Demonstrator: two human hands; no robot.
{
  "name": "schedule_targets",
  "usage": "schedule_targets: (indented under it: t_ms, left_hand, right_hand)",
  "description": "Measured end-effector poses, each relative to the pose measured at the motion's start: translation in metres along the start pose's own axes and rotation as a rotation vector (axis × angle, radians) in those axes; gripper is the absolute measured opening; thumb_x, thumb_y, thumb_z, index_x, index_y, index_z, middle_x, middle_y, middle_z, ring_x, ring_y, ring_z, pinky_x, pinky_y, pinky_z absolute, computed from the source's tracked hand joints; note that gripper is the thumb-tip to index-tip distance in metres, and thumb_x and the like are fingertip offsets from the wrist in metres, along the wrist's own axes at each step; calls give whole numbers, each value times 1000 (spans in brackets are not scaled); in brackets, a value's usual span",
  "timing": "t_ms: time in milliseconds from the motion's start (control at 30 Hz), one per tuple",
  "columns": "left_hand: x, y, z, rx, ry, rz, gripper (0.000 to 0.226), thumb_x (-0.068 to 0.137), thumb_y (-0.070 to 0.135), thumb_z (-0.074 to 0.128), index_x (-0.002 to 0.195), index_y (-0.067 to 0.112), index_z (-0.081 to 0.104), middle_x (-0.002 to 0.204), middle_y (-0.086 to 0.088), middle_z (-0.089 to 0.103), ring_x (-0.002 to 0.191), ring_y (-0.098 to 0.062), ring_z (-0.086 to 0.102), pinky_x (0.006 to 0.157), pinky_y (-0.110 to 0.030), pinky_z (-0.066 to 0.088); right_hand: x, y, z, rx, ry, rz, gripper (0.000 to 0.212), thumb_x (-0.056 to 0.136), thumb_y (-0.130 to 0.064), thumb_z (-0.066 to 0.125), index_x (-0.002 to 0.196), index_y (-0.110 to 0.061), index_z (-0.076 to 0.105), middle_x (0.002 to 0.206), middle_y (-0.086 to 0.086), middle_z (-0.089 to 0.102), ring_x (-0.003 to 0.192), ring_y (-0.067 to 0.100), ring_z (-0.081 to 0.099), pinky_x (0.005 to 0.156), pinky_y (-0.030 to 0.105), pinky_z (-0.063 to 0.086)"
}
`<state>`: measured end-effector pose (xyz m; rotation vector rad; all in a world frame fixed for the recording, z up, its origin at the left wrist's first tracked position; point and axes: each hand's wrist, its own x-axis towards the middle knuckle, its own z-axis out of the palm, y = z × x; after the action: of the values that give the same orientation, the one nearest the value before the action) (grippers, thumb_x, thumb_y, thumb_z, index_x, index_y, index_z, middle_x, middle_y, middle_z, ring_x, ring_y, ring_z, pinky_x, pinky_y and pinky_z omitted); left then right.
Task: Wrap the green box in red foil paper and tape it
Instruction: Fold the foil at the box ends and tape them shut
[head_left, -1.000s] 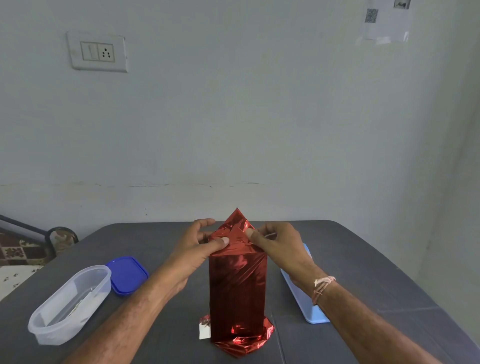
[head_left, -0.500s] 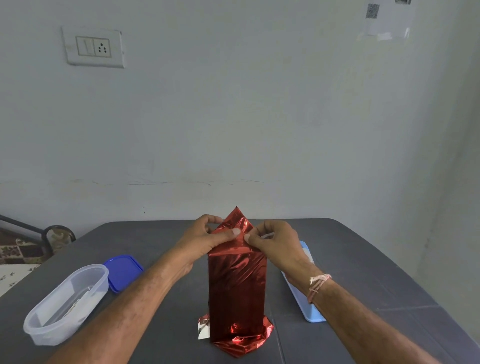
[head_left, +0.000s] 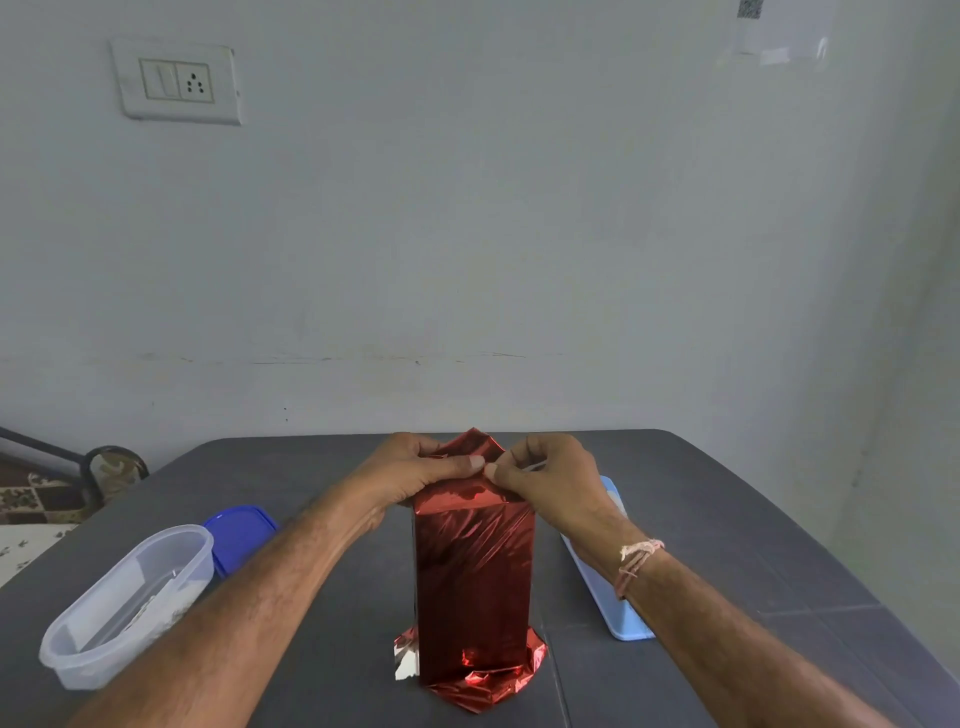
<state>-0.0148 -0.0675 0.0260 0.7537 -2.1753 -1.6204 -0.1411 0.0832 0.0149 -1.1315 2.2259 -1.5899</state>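
A tall box stands upright in the middle of the dark table, fully covered in red foil paper (head_left: 474, 582); no green shows. Crumpled foil flares out around its base. At the top, a pointed foil flap is being folded down. My left hand (head_left: 415, 475) pinches the flap from the left, thumb on the near side. My right hand (head_left: 545, 475) pinches the same flap from the right, thumb tip almost touching the left thumb. A thin pale strip, possibly tape, shows between the right fingers.
A clear plastic tub (head_left: 130, 603) sits near the table's left front, with a blue lid (head_left: 240, 535) behind it. A light blue tray (head_left: 608, 587) lies right of the box, partly under my right forearm. The dark table (head_left: 727, 519) ends at a wall behind.
Both hands have closed in on the top flap and pushed its point lower. The view has tilted slightly.
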Motion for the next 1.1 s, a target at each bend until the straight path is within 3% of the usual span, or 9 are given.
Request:
schedule_targets:
  t_ms: [133, 367, 467, 567, 733, 867, 1000, 1100]
  left_hand:
    - [2, -4, 1, -49, 6, -14, 39, 78, 35, 86, 105, 7, 79, 92, -11, 80, 79, -18, 74, 72, -24, 58]
    - [6, -11, 3, -107, 21, -5, 39, 76, 30, 87, 105, 6, 78, 95, -14, 79, 86, -25, 75, 87, -35, 58]
    - [5, -12, 3, -123, 21, -1, 36, 77, 29, 87, 105, 7, 79, 95, -14, 79, 83, -24, 74, 81, -31, 59]
    - [2, -11, 4, -137, 25, 1, 35, 78, 28, 86, 105, 6, 78, 93, -13, 79, 81, -23, 75, 74, -27, 60]
    - [1, -13, 5, -164, 42, -9, 34, 79, 25, 86, 105, 6, 78, 94, -15, 79, 76, -20, 74, 76, -29, 60]
    - [1, -16, 6, -185, 65, -12, 35, 78, 23, 86, 105, 3, 78, 92, -14, 79, 70, -17, 73, 75, -27, 59]
    - [-1, -14, 8, -195, 74, 0, 28, 79, 20, 85, 102, 5, 79, 93, -15, 79, 66, -14, 73, 67, -21, 58]
    - [-1, -15, 7, -196, 67, 10, 27, 80, 20, 84, 103, 7, 79, 95, -14, 79, 72, -16, 73, 73, -23, 59]
  right_hand:
    - [1, 0, 1, 26, 4, 24, 10, 82, -22, 83, 76, -17, 77, 74, -7, 76, 71, 1, 69, 68, 17, 54]
    - [5, 0, 3, 37, 10, 44, 7, 82, -12, 78, 80, -18, 78, 76, -6, 76, 75, 8, 72, 72, 22, 60]
    - [9, 0, -3, 120, -38, 86, 10, 86, -8, 74, 86, -17, 77, 81, 5, 75, 73, 14, 69, 73, 31, 60]
    - [6, 4, -9, 240, -97, 110, 7, 87, -21, 77, 92, -16, 76, 87, 7, 75, 79, 15, 69, 81, 41, 61]
    - [0, 12, -10, 324, -121, 131, 15, 91, -9, 72, 106, -9, 72, 88, 3, 71, 78, 11, 68, 69, 29, 59]
    - [-10, 35, -31, 414, 67, 171, 15, 96, -20, 70, 105, -8, 72, 90, 2, 72, 81, 16, 69, 67, 29, 58]
    - [-21, 86, -60, 85, 349, 251, 9, 93, -26, 70, 95, -18, 74, 92, 0, 75, 84, 16, 69, 74, 35, 58]
    - [-26, 117, -76, -31, 308, 405, 15, 97, -31, 67, 92, -17, 70, 101, 4, 70, 89, 16, 65, 83, 40, 60]
